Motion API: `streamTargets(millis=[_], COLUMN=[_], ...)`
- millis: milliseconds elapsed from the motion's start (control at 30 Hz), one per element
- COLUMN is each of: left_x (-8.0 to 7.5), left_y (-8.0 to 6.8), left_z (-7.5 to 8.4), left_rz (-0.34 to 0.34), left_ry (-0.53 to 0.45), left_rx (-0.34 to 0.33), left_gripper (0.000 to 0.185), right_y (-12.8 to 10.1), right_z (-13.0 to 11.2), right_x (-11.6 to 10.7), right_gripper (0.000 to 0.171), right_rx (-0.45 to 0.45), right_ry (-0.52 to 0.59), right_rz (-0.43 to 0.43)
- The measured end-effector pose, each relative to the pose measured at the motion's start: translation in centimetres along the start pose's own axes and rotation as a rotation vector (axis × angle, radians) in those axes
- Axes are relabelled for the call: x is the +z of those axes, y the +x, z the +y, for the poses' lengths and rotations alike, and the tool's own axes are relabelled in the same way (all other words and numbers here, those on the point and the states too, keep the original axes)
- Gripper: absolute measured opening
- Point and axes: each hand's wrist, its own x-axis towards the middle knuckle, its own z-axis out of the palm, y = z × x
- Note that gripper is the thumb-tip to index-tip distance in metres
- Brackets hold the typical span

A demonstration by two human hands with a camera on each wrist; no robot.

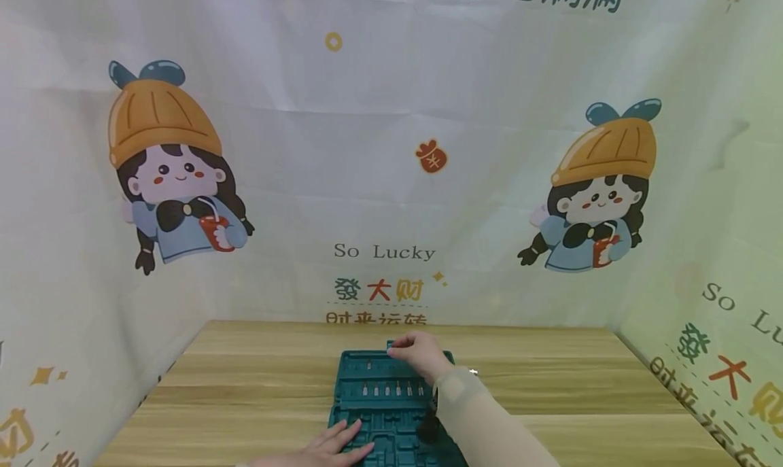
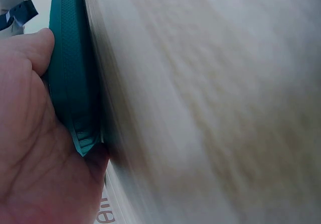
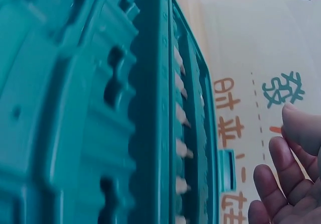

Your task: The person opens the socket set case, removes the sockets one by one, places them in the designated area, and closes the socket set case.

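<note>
An open teal tool case (image 1: 379, 392) lies on the wooden table (image 1: 550, 385), with a row of silver bits (image 1: 391, 390) in its far half. My left hand (image 1: 333, 445) lies flat on the case's near left corner, fingers straight. In the left wrist view its palm (image 2: 30, 133) presses against the case edge (image 2: 72, 73). My right hand (image 1: 416, 353) hovers over the far edge, its fingers bent leftward by the latch. In the right wrist view those fingers (image 3: 286, 184) hang relaxed beside the latch (image 3: 228, 170), holding nothing, and the bits (image 3: 180, 116) stand along the case's ribs (image 3: 75, 108).
A printed cartoon cloth (image 1: 379, 181) walls in the table at the back and on both sides. Bare wood (image 1: 245, 385) lies left and right of the case. A white band (image 1: 455, 385) wraps my right wrist.
</note>
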Motion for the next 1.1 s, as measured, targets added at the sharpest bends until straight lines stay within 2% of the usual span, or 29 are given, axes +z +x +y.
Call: streamTargets(millis=[233,433,533,700,900,1100], left_x=[-0.1,0.1,0.8,2.0,2.6,3.4], left_y=[-0.3,-0.2,-0.2,-0.4,-0.6,-0.5], left_z=[0.2,0.3,0.2,0.1,0.2,-0.1], left_rz=[0.034,0.077,0.150,0.323,0.411,0.531], left_ry=[0.017,0.034,0.034,0.089,0.164,0.298], left_rx=[0.021,0.043,0.064,0.122,0.150,0.198], left_gripper=[0.055,0.053,0.050,0.047,0.045,0.043], right_y=[1.2,2.1,2.3,2.4,2.5,2.6], right_z=[0.4,1.2,1.5,2.1,2.5,1.8], right_x=[2.5,4.1,4.6,5.3,5.8,6.0], right_gripper=[0.025,0.018,0.013,0.013,0.016,0.016], right_rx=[0.020,0.038,0.072,0.161,0.222,0.266], right_ry=[0.043,-0.022,-0.084,-0.186,-0.288,-0.337], right_rz=[0.008,0.064,0.110,0.146,0.150,0.130])
